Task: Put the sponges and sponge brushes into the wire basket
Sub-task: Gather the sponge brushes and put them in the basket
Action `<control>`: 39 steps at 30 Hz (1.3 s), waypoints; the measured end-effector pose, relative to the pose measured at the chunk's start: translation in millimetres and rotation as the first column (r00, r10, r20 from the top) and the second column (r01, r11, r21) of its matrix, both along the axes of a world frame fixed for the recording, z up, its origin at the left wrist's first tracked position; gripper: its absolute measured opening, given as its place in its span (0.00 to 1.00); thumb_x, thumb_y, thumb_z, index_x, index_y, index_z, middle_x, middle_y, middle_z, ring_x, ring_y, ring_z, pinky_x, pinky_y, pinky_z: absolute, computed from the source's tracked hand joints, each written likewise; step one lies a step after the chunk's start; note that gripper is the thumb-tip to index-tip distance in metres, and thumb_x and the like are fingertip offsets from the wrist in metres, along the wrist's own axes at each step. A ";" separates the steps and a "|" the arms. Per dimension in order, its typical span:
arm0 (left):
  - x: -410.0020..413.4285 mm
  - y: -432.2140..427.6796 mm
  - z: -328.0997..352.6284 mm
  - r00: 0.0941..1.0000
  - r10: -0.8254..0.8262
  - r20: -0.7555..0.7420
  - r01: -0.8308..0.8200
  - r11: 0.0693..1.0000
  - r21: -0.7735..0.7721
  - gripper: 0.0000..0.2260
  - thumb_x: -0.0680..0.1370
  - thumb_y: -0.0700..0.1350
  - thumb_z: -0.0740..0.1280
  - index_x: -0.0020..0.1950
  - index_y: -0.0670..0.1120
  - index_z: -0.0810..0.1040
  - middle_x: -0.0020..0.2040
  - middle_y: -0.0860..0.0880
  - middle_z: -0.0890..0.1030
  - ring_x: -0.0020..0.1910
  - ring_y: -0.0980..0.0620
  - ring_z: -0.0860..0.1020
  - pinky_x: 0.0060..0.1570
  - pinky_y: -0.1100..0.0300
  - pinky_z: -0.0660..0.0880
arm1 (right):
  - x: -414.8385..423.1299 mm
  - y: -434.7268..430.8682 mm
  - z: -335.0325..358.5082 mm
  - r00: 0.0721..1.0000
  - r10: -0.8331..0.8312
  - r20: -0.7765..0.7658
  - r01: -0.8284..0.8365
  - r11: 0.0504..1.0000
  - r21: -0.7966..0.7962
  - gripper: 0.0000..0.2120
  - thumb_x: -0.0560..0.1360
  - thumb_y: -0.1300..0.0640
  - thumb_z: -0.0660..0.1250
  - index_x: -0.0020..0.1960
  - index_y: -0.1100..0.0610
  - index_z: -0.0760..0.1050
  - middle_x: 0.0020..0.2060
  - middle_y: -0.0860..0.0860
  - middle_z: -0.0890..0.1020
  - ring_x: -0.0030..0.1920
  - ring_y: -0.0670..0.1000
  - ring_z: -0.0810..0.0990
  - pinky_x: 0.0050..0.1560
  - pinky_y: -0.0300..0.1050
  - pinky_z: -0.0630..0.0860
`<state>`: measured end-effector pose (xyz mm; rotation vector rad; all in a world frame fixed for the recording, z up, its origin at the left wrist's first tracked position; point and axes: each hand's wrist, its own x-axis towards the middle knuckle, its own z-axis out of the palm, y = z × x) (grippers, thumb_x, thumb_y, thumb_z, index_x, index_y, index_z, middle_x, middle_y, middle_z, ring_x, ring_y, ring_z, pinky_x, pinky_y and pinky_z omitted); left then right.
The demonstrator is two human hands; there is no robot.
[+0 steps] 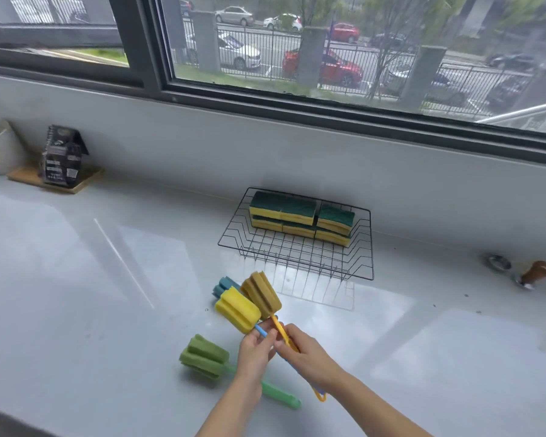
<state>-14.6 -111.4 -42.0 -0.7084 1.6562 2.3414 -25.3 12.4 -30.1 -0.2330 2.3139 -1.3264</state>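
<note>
Between both hands (303, 354), two sponge brushes (238, 310)

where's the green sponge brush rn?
Head view, lower centre: the green sponge brush lies on the counter just left of the left hand, nearer than the wire basket.

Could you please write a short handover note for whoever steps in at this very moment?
Left grip: holds the yellow brush by its blue handle.
Right grip: holds the brown brush by its yellow handle.
Both brush heads sit side by side in front of the basket.
Teal brush: just behind those heads; I cannot tell whether it is held.
Green brush: lies on the counter near the left grip.
Done: sponges stacked at the back of the basket.
Left: all four brushes go into the basket.
</note>
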 end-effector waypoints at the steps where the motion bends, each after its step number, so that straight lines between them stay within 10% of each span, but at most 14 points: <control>1: -4.3 -3.8 1.0 1.000 -0.019 0.004 0.019 1.000 0.007 0.09 0.80 0.39 0.60 0.51 0.48 0.79 0.47 0.49 0.83 0.48 0.52 0.80 0.45 0.60 0.75 | -2.5 -1.8 0.6 1.000 0.011 -0.011 -0.011 1.000 0.025 0.03 0.76 0.50 0.64 0.47 0.43 0.70 0.36 0.43 0.74 0.33 0.40 0.70 0.35 0.33 0.66; 11: -57.2 -29.7 12.0 0.955 -0.295 -0.020 0.293 0.954 -0.069 0.11 0.81 0.41 0.56 0.58 0.48 0.76 0.54 0.50 0.80 0.53 0.54 0.76 0.52 0.57 0.72 | -49.3 -20.8 4.9 0.990 -0.109 -0.094 0.126 0.971 0.201 0.11 0.70 0.60 0.62 0.52 0.53 0.68 0.36 0.45 0.74 0.34 0.46 0.70 0.36 0.45 0.68; 19: -118.9 -60.4 28.6 0.646 -0.760 0.069 0.728 0.587 -0.354 0.08 0.79 0.45 0.61 0.55 0.49 0.77 0.50 0.53 0.78 0.46 0.58 0.75 0.42 0.71 0.70 | -100.4 -2.8 19.4 0.962 -0.257 -0.093 0.272 0.936 0.224 0.09 0.67 0.61 0.63 0.42 0.49 0.69 0.29 0.46 0.69 0.28 0.45 0.66 0.29 0.37 0.66; 27: -196.3 -93.1 42.5 0.806 -0.550 -0.219 0.282 0.682 -0.675 0.09 0.74 0.39 0.66 0.45 0.54 0.78 0.41 0.54 0.80 0.38 0.54 0.77 0.39 0.61 0.73 | -188.0 15.1 32.3 0.963 -0.241 -0.122 0.270 0.884 0.383 0.08 0.70 0.58 0.65 0.45 0.47 0.72 0.34 0.47 0.73 0.32 0.48 0.71 0.34 0.46 0.72; 39: -295.7 -109.0 1.0 0.496 -0.866 0.061 0.174 0.030 -0.984 0.31 0.73 0.47 0.66 0.73 0.54 0.58 0.77 0.53 0.55 0.76 0.51 0.54 0.74 0.49 0.53 | -273.9 6.9 -14.0 0.996 0.084 -0.024 -0.048 0.753 0.656 0.13 0.70 0.58 0.66 0.52 0.46 0.74 0.49 0.48 0.79 0.46 0.50 0.74 0.41 0.45 0.74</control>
